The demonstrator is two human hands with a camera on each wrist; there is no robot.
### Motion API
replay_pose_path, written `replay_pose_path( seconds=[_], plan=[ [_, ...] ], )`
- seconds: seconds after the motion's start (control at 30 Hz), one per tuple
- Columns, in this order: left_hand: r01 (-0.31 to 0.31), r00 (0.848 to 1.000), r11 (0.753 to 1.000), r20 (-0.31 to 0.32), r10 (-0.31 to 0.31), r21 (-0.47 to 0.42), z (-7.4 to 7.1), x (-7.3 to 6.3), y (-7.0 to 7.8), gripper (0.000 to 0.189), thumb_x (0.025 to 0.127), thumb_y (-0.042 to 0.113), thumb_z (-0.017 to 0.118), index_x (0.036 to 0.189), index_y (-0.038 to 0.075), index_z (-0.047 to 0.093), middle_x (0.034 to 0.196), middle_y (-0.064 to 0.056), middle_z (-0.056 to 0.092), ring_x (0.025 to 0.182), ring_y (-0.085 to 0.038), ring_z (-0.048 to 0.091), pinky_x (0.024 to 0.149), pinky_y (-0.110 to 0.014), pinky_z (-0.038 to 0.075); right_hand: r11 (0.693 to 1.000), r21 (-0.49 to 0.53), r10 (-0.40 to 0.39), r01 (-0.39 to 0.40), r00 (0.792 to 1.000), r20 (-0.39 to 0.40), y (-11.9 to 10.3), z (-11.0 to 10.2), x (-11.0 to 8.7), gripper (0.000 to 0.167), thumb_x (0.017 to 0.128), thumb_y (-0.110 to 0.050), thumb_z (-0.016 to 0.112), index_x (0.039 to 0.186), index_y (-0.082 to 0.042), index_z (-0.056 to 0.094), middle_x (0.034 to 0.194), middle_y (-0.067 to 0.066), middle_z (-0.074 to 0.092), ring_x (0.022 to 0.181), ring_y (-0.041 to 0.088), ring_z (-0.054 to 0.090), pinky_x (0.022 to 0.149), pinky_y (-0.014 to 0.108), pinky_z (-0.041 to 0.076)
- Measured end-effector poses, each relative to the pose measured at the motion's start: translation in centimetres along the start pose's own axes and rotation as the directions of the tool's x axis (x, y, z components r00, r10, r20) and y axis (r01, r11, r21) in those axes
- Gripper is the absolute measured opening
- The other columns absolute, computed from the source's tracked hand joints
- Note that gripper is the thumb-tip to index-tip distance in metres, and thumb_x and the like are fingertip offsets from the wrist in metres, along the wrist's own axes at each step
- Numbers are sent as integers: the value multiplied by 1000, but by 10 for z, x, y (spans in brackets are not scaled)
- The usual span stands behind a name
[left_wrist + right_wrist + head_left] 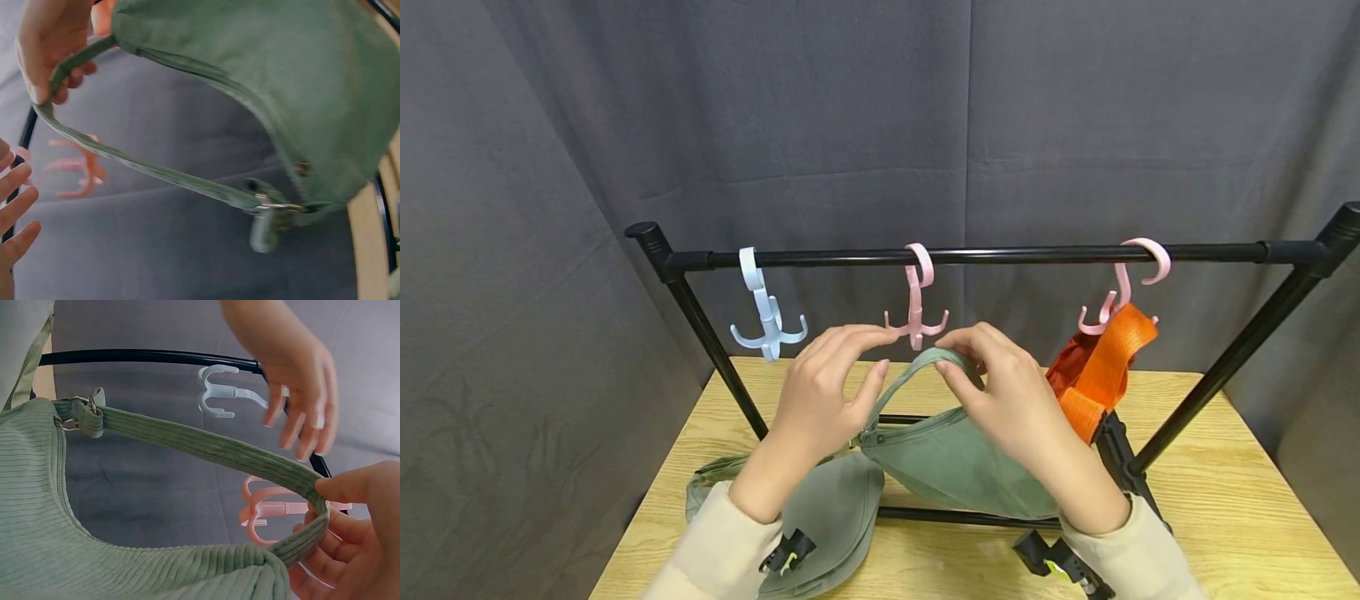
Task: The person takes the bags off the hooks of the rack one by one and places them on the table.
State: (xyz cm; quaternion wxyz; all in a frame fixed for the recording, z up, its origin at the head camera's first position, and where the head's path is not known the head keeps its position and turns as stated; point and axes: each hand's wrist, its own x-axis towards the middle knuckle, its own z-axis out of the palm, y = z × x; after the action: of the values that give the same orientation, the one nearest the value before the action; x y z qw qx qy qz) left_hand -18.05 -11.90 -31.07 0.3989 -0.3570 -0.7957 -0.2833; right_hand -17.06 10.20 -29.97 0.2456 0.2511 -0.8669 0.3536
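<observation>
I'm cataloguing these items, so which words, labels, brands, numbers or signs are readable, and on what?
No text can be read anywhere in these views.
Green bag, middle pink hook, blue hook: no lettering shows.
Yellow-green marks on the black wrist devices: too small to tell whether they are writing.

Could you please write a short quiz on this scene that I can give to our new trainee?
1. Which of the person's hands is holding the strap of the green bag?
2. True or false: in the head view, the blue hook and the middle pink hook both carry nothing.
3. In the head view, where does the orange strap hang?
a) On the blue hook
b) On the middle pink hook
c) On the far-right pink hook

Key:
1. The right hand.
2. True.
3. c
</observation>
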Motion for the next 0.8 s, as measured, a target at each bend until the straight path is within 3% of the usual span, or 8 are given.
replay_pose_path(
  seconds=[0.1,0.27,0.5,0.8],
  plan=[
    [35,999,999,27,-35,-8,1,-12,-6,26,92,13,64,117,9,69,113,-3,70,105,-21,64,90,-37,52,1000,6,-5,5,1000,-11,0,0,0,13,90,-12,73,102,-12,70,86,-4,59,76,11,54,68,33,48],
    [42,997,999,60,-41,-14,4,-27,-16,25,92,15,65,116,9,69,112,-3,70,104,-20,64,90,-37,51,1000,11,-11,11,1000,-20,-1,-1,0,13,90,-11,74,103,-12,70,87,-4,59,77,11,55,69,34,49],
    [61,996,998,65,-60,-19,8,-45,-28,26,90,16,68,115,9,69,112,-3,70,104,-22,65,88,-41,52,1000,15,-16,16,999,-37,-1,-2,0,16,90,-10,74,105,-11,69,89,-4,61,79,11,56,71,31,49],
    [164,979,986,129,-159,-30,8,-64,-36,30,89,18,72,118,12,69,117,-1,69,112,-21,62,90,-43,51,999,16,-30,31,998,-54,-4,-2,0,17,89,-8,74,106,-10,69,90,-3,61,80,12,57,72,33,51]
  ],
)
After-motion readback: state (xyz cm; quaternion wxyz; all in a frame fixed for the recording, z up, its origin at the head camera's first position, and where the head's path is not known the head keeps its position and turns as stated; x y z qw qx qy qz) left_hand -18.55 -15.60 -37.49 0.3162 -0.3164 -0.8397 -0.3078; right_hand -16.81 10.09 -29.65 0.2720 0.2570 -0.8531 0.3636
